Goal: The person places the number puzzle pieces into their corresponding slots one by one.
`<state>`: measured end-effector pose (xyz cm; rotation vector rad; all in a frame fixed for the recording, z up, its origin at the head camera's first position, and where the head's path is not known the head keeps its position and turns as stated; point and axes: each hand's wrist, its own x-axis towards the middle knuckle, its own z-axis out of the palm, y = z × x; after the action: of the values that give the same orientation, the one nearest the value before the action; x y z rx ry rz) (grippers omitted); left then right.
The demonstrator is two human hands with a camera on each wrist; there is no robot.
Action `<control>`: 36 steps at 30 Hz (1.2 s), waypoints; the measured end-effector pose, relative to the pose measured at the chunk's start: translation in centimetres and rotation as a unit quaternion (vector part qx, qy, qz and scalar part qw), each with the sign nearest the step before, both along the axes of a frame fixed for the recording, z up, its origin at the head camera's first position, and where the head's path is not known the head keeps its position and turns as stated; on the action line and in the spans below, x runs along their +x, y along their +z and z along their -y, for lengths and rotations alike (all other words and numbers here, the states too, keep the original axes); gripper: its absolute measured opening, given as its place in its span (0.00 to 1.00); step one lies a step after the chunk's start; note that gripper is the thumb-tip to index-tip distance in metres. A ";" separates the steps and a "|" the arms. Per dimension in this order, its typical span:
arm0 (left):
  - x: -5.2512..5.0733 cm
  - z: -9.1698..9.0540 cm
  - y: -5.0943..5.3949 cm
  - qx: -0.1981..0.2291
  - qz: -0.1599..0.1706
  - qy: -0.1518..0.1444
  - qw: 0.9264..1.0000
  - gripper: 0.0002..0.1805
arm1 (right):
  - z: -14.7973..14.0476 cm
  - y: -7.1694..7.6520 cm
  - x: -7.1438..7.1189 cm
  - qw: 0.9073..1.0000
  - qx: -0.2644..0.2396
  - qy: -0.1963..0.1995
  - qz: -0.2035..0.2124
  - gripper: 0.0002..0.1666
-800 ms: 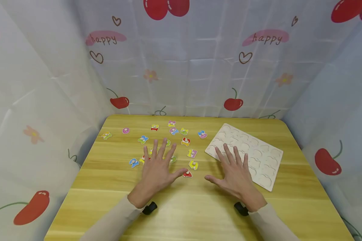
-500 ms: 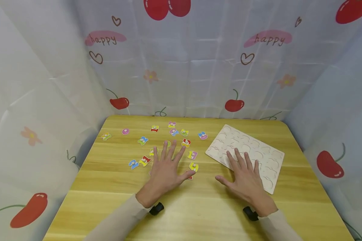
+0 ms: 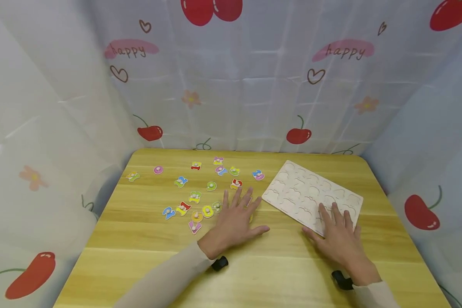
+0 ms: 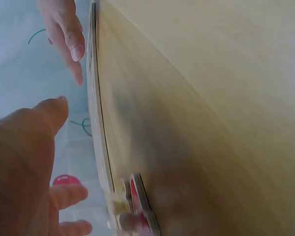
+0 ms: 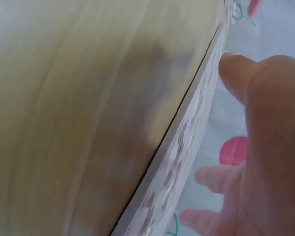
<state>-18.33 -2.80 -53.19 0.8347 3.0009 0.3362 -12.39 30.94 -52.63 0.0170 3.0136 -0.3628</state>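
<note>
Seemingly all is left to do: every number piece (image 3: 182, 208) that shows lies loose, scattered over the worktop (image 3: 277, 273) from near its left and far edges to just short of the board (image 3: 292, 184). The board sits askew toward the far right corner, its visible recesses unfilled. The left hand (image 3: 234, 220), fingers spread, holds nothing and hides some pieces; the right hand (image 3: 340, 244), likewise spread and holding nothing, hovers over the board's near edge.

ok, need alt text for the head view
A person's left hand hovers, fingers spread, over colorful knobbed number puzzle pieces scattered on a wood-grain table; the right hand hovers over the near side of a pale puzzle board with bare recesses. A cherry-print curtain hangs behind.
</note>
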 end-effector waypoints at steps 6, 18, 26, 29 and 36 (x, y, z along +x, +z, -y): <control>-0.8 -1.9 -0.4 -0.029 -0.001 -0.052 0.998 0.50 | -1.1 0.3 0.1 1.000 0.012 -0.006 0.016 0.63; -1.2 -2.6 -0.8 -0.051 0.014 -0.084 0.995 0.46 | -2.4 -0.3 -0.1 0.997 -0.007 0.060 -0.050 0.47; -0.4 -1.6 -0.2 -0.045 -0.005 -0.090 0.995 0.43 | -3.9 -0.1 -1.8 0.991 -0.065 0.105 -0.060 0.49; 0.2 -1.1 -0.1 -0.045 -0.009 -0.091 0.995 0.41 | -4.4 0.0 -2.6 0.989 -0.072 0.120 -0.042 0.56; 1.5 0.7 -0.1 -0.041 -0.018 -0.091 0.995 0.39 | -4.1 0.1 -4.6 0.985 -0.111 0.131 -0.011 0.76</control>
<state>-16.87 -3.52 -53.25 1.1062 2.9175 0.1952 -16.98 35.09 -52.52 -0.3980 2.9247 -0.6697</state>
